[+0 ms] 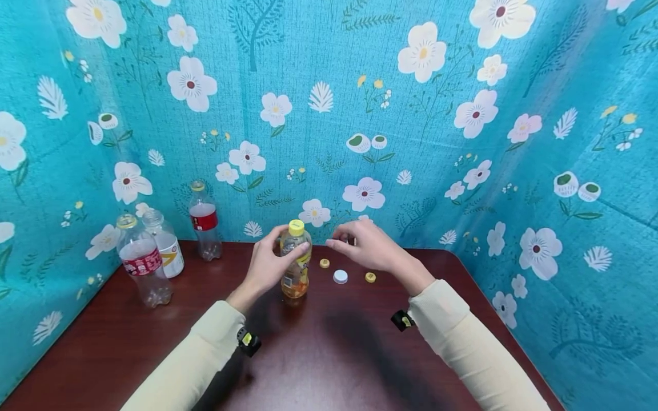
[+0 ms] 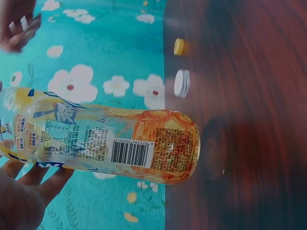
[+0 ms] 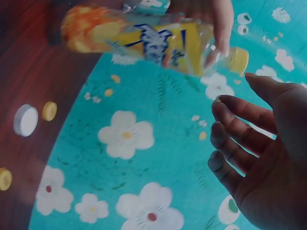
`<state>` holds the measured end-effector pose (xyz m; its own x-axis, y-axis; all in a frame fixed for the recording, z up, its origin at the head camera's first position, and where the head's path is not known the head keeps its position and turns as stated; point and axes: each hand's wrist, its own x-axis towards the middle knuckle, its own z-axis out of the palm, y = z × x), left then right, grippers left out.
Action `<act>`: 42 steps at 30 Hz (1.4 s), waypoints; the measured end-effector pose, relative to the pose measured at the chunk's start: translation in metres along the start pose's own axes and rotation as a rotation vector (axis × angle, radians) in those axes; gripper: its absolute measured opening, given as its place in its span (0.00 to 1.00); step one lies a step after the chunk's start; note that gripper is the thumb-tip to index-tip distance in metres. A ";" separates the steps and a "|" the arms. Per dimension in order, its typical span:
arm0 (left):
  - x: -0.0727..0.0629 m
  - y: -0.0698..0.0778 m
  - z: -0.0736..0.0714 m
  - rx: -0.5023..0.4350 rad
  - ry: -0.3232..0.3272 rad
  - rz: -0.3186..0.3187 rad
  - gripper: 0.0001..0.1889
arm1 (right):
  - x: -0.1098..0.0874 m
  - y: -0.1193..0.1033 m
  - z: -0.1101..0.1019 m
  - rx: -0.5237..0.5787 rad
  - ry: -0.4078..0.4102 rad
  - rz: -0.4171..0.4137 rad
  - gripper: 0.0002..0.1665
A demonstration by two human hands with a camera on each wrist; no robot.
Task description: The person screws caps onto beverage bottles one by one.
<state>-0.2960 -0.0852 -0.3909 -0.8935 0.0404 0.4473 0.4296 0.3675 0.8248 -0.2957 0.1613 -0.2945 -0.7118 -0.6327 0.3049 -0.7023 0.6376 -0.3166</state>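
My left hand [image 1: 266, 264] grips a clear plastic drink bottle [image 1: 295, 281] round its upper part, fingers on one side and thumb across the front. The bottle is upright, with a yellow cap [image 1: 296, 228] on its neck, a yellow and blue label, and a little orange-looking content low down. Whether its base touches the table is hard to tell. To its right, my right hand [image 1: 366, 246] hovers in the air. Its fingers [image 3: 240, 129] are loosely bent and hold nothing; the thumb points toward the yellow cap, apart from it in the right wrist view.
A white cap [image 1: 340, 277] lies on the dark red table [image 1: 308, 365] between two yellow caps [image 1: 324, 263] [image 1: 370, 277]. On the left stand three uncapped bottles: one red-labelled [image 1: 141, 265], one white-labelled [image 1: 169, 254], another red-labelled [image 1: 204, 220] farther back. A flowered blue cloth [image 1: 329, 85] surrounds the table.
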 end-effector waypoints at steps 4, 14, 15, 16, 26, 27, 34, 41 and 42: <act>0.008 -0.005 -0.010 0.026 0.021 -0.028 0.36 | -0.009 0.015 0.005 0.002 -0.008 0.021 0.12; 0.031 -0.015 -0.021 0.050 0.023 -0.114 0.40 | -0.029 0.053 0.026 0.025 -0.087 0.107 0.19; 0.033 -0.017 -0.022 0.053 0.025 -0.121 0.40 | -0.030 0.057 0.029 0.025 -0.089 0.114 0.19; 0.036 -0.018 -0.022 0.058 0.029 -0.123 0.41 | -0.031 0.059 0.031 0.028 -0.091 0.123 0.19; 0.062 -0.041 -0.027 0.047 0.067 -0.149 0.41 | -0.041 0.088 0.049 0.006 -0.042 0.174 0.16; 0.065 -0.043 -0.028 0.049 0.074 -0.147 0.41 | -0.042 0.091 0.051 0.001 -0.041 0.176 0.15; 0.080 -0.054 -0.028 0.067 0.118 -0.142 0.41 | -0.047 0.107 0.062 -0.009 -0.053 0.224 0.11; 0.092 -0.069 -0.027 0.101 0.153 -0.161 0.41 | -0.049 0.115 0.070 -0.017 -0.061 0.238 0.11; 0.094 -0.071 -0.026 0.105 0.158 -0.161 0.42 | -0.050 0.116 0.071 -0.018 -0.057 0.241 0.11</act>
<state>-0.4068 -0.1315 -0.3985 -0.9142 -0.1690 0.3682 0.2601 0.4520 0.8532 -0.3412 0.2355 -0.4096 -0.8578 -0.4849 0.1707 -0.5125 0.7806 -0.3577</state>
